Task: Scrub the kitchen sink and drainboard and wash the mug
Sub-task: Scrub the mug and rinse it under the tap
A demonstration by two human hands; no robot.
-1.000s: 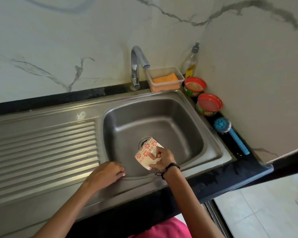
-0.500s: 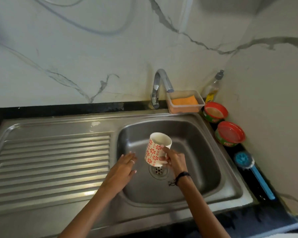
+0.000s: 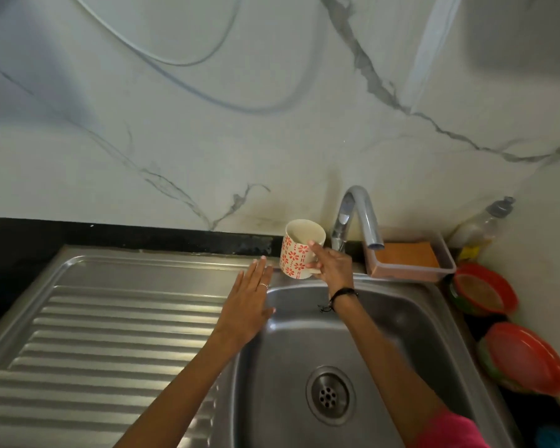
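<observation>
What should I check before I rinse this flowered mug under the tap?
1. White mug with red flowers held firmly by right hand: ok.
2. Mug mouth under the chrome tap's spout: not ok, it sits to the left.
3. Left hand free to turn the tap: ok, open.
4. Water running: not ok, none visible.
5. Steel sink basin's drain unblocked: ok.

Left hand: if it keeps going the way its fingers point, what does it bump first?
Probably the mug held by the right hand; the left hand's fingertips point just beside it, though depth is unclear.
</observation>
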